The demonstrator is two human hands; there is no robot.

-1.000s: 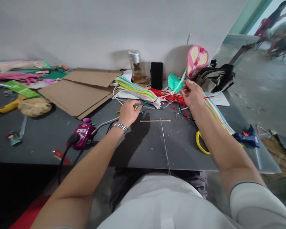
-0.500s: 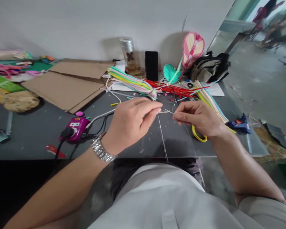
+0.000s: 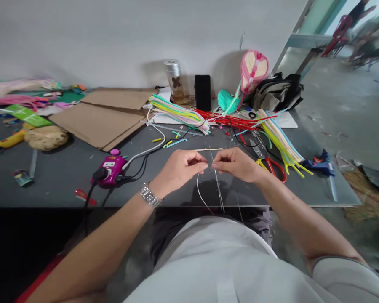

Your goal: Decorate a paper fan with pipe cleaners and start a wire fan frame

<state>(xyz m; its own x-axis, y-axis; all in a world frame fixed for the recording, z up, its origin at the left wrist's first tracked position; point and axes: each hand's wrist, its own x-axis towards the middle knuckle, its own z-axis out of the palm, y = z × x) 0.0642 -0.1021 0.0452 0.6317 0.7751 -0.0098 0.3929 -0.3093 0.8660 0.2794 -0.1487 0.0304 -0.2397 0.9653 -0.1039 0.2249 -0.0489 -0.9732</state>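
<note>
My left hand (image 3: 183, 169), with a metal watch on its wrist, is closed in a pinch over the front of the table. A thin pale wire (image 3: 200, 192) curves down from its fingertips past the table edge. Close beside it, almost touching, my right hand (image 3: 236, 164) pinches too, its fingertips at the same fine wire; the bit between them is too small to see clearly. Beneath and between the hands, straight thin wires (image 3: 218, 187) lie on the table, and a slim pale stick (image 3: 205, 150) lies just behind the fingers.
Red-and-yellow-handled scissors (image 3: 275, 168) and a blue glue gun (image 3: 320, 164) lie to the right. A purple power socket (image 3: 109, 170) with cables sits left. Behind are pipe cleaner bundles (image 3: 180, 113), cardboard (image 3: 104, 120), a bottle (image 3: 175, 82) and a phone (image 3: 202, 92).
My hands have come closer together and lower, towards the table's front edge. The scissors and the pale stick behind the hands now show more fully. The view has shifted slightly.
</note>
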